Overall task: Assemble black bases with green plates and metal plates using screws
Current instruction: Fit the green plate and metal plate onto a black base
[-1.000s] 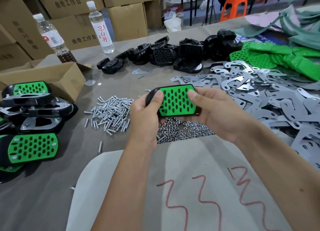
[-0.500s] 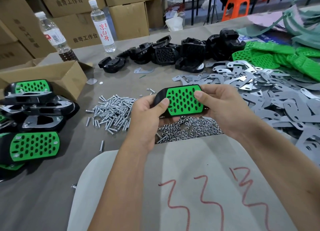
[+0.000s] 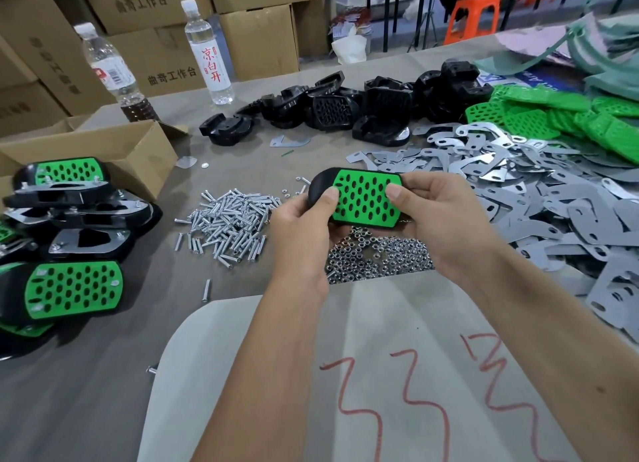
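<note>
A black base with a perforated green plate (image 3: 366, 198) on top is held above the table between both hands. My left hand (image 3: 304, 233) grips its left end, thumb on the plate's edge. My right hand (image 3: 439, 219) grips the right end, thumb pressing the green surface. Below lie a pile of screws (image 3: 228, 226) and a pile of nuts (image 3: 377, 257). Loose metal plates (image 3: 539, 198) cover the right side. Bare black bases (image 3: 349, 108) lie at the back, with green plates (image 3: 560, 115) at the far right.
Finished assemblies (image 3: 69, 254) are stacked at the left beside an open cardboard box (image 3: 114, 150). Two water bottles (image 3: 207, 53) stand at the back before stacked cartons. A grey sheet with red marks (image 3: 397, 375) lies near the table's front edge.
Both hands have kept hold of the base and shifted it slightly. The thumbs have slid a little on the green plate.
</note>
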`<state>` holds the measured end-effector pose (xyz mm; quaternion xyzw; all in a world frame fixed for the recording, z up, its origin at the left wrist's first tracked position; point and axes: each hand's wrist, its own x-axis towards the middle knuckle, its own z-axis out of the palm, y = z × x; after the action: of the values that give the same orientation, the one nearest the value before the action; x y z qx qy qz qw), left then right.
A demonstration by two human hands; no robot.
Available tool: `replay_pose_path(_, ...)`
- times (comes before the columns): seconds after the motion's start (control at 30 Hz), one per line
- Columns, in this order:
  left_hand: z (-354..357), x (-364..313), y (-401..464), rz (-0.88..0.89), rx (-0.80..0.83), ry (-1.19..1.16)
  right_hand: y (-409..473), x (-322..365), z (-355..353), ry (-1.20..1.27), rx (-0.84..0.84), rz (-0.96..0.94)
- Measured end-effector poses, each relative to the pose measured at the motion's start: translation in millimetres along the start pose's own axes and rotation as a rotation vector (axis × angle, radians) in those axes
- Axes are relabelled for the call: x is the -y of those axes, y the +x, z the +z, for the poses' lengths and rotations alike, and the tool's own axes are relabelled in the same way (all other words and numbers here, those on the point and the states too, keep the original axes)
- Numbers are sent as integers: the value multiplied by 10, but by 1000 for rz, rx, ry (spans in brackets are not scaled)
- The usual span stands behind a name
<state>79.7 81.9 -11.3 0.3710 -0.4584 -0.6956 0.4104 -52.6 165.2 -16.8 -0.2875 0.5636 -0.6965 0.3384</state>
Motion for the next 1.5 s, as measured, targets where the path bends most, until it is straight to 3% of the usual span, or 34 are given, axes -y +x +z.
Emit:
replay_pose_path(0.1, 42, 29, -18, -24, -17, -141, -19, 4, 55, 22, -8, -45)
replay_pose_path(0.2, -27, -43, 19, 32, -82, -106, -60, 19, 62, -99, 84, -30)
replay_pose_path(0.33, -353, -316, 154, 136, -296, -70, -139, -66, 182, -609, 126, -256)
replay_pose_path(0.43, -661, -436, 227, 151, -429, -50, -197, -77, 419, -959, 322, -458)
replay_pose_path(0.53, -816, -432, 271, 94, -457, -59, -227, -53, 654, -1300, 395, -374)
replay_pose_path(0.6, -805, -414, 288, 58, -425, -106, -224, -7, 729, -1364, 396, -248)
replay_pose_path(0.7, -742, -394, 285, 20, -355, -85, -228, -5, 751, -1395, 428, -208)
replay_pose_path(0.8, -697, -363, 269, -29, -219, 36, -197, -81, 671, -1237, 339, -266)
replay_pose_path(0.9, -612, -323, 235, -60, -71, 211, -169, -60, 538, -607, 182, -221)
replay_pose_path(0.97, -528, -298, 200, -66, 8, 285, -154, -29, 450, -328, 132, -198)
replay_pose_path(1.17, -378, -258, 134, 6, 117, 451, -140, -19, 344, -448, 9, -277)
replay_pose_path(1.5, -323, -198, 131, 181, 117, 550, -105, 65, 265, -436, 34, -279)
